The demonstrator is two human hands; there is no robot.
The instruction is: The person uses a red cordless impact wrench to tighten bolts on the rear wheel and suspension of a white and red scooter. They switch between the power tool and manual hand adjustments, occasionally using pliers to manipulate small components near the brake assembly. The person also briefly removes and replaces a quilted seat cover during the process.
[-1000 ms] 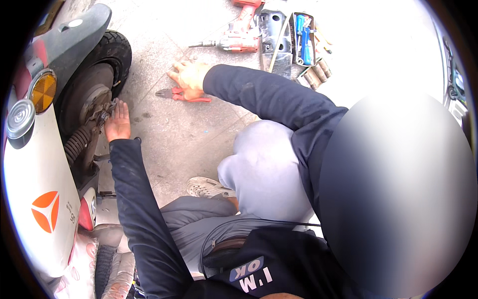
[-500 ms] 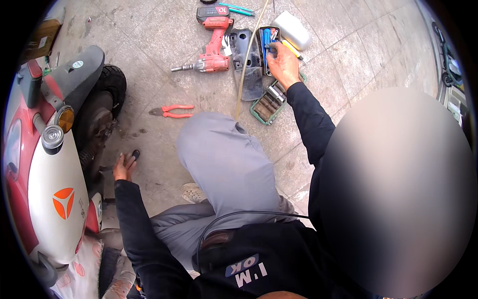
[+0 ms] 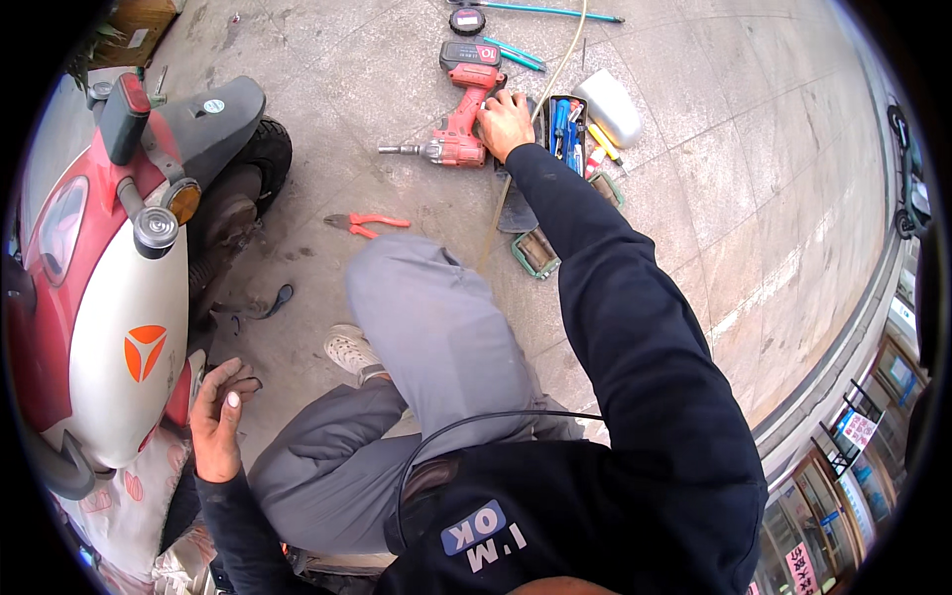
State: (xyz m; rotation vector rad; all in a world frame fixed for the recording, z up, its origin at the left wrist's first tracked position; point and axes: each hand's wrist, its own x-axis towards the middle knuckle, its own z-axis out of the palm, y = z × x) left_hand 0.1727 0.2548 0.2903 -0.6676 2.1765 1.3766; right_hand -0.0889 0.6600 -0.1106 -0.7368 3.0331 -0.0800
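My right hand (image 3: pixel 506 121) rests between the handle of a red cordless impact wrench (image 3: pixel 461 124) and a black tool box (image 3: pixel 583 103). Its fingers curl downward over a long black plastic part (image 3: pixel 517 212), and whatever lies under them is hidden. A socket (image 3: pixel 436 151) is fitted on the wrench's tip. My left hand (image 3: pixel 218 412) hovers low beside the red and white scooter (image 3: pixel 124 347), thumb and fingers apart, with no held object visible. Red-handled pliers (image 3: pixel 372 222) lie on the floor between scooter and wrench.
Blue screwdrivers (image 3: pixel 561 121) stand in the tool box beside a yellow-handled tool (image 3: pixel 603 142) and a silver-white cover (image 3: pixel 609 107). A green socket case (image 3: pixel 535 256) sits partly under my right sleeve. Teal rods (image 3: pixel 516 55) and a black round item (image 3: pixel 466 20) lie farther off.
My right hand has moved left from the tool box to the wrench's handle. My left hand has drawn back toward me along the scooter. The view has shifted.
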